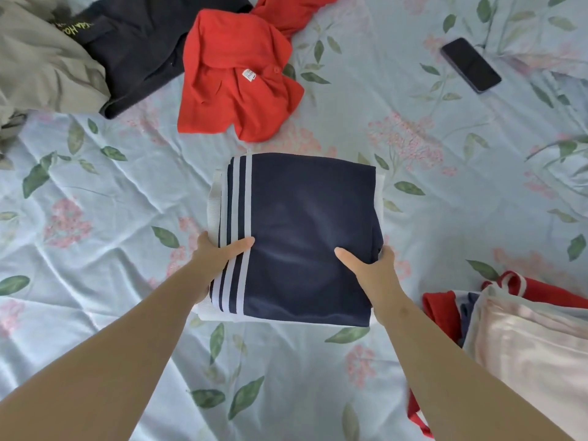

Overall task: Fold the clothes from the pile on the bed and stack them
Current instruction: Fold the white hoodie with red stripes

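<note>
1. Lying near the middle of the pale blue floral bed sheet [111,218], the folded navy-blue garment with three white stripes [305,230] is being held at its two near sides.
2. It is being pinched by the left hand [216,253] at the striped edge, thumb laid flat on top; the plain edge is being clamped the same way by the right hand [372,265].
3. For the carry to go well, the bundle is probably best kept level and squeezed evenly, so that the layers are not sliding apart, and set down squarely on the stack of folded clothes with a pale pink piece on top [525,338], which is lying well to the right.
4. A white ribbed layer is being shown around the bundle's edges; whether it is the same garment or another one cannot be told.
5. The fingers of both hands are being hidden under the cloth, and it cannot be told whether the bundle is being lifted or is resting on the sheet.
6. The stack is being cut off by the right edge, so its depth is unclear.
7. Farther up, a crumpled red polo shirt [235,81], a black shirt with partly readable yellow lettering [143,43] and a beige garment cut off at the left [41,65] are waiting unfolded; a dark phone [471,65] is lying apart at the upper right.
</note>
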Tool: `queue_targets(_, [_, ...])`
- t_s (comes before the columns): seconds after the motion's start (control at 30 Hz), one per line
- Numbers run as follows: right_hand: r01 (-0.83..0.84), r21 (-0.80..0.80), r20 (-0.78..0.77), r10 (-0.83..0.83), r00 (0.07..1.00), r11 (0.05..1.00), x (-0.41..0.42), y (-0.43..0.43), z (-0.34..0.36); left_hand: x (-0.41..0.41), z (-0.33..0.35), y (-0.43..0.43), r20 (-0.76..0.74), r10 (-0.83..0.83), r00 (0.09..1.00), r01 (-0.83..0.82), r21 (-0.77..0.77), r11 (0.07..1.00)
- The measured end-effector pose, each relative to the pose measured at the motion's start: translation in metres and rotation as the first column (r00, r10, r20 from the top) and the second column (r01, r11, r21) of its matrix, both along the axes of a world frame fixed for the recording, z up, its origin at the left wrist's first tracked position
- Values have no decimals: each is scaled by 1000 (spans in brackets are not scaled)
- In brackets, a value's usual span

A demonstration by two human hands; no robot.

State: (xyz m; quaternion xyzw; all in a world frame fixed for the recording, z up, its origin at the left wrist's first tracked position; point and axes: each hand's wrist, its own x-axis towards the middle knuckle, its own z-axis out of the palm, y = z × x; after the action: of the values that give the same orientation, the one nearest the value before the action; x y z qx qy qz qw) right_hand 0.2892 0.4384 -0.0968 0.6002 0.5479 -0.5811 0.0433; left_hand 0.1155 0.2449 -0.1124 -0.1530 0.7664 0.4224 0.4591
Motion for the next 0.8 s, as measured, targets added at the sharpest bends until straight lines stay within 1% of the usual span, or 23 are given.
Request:
queue_targets(0.03, [-7,-35,10,7,1000,999,1,2,-5,-1,-1,0,26,-15,1000,14,19,1000])
queue_targets(0.07, [-23,-39,52,25,998,999,0,5,-9,-2,-3,2,22,-32,999,32,7,999])
queue_targets(0.1, [-61,-13,125,62,990,998,-1,8,-13,-2,-6,5,-11,-62,998,61,-46,997])
queue_targets(0.13, [-119,29,216,110,970,992,-2,11,-18,-4,-9,8,-64,-108,992,98,-147,984])
queue_targets(0.17, [-162,62,274,139,952,985,-3,13,-22,-5,-11,12,-113,-157,981,125,-251,960])
queue_targets(0.2, [-167,70,276,142,951,983,-3,15,-25,-5,-12,14,-141,-174,975,125,-299,946])
queue_targets(0.23, [-140,43,228,126,966,989,-3,16,-28,-5,-14,15,-139,-145,980,101,-280,955])
queue_targets(0.3, [-60,-83,71,65,995,995,-1,20,-28,-5,-14,12,-89,-54,995,39,-165,985])
queue_targets(0.33, [-50,-156,27,55,998,987,-1,23,-27,-5,-11,11,-44,-28,999,23,-112,993])
queue_targets(0.4, [-77,-288,-11,78,997,955,-1,31,-26,-7,-3,10,77,-27,997,30,-40,999])
queue_targets(0.47, [-105,-357,-52,93,994,928,-3,36,-23,-11,8,13,174,-38,984,35,19,999])
queue_targets(0.5, [-114,-358,-81,91,993,927,-4,39,-21,-13,14,17,191,-46,980,38,46,998])
queue_targets(0.57, [-127,-313,-151,83,985,941,-4,47,-13,-15,27,27,164,-66,984,51,94,994])
queue_targets(0.67, [-118,-190,-238,71,969,975,3,77,11,-10,49,57,73,-80,994,65,188,980])
queue_targets(0.8, [-102,1,-306,98,947,995,27,149,57,14,80,131,-14,-79,997,79,330,941])
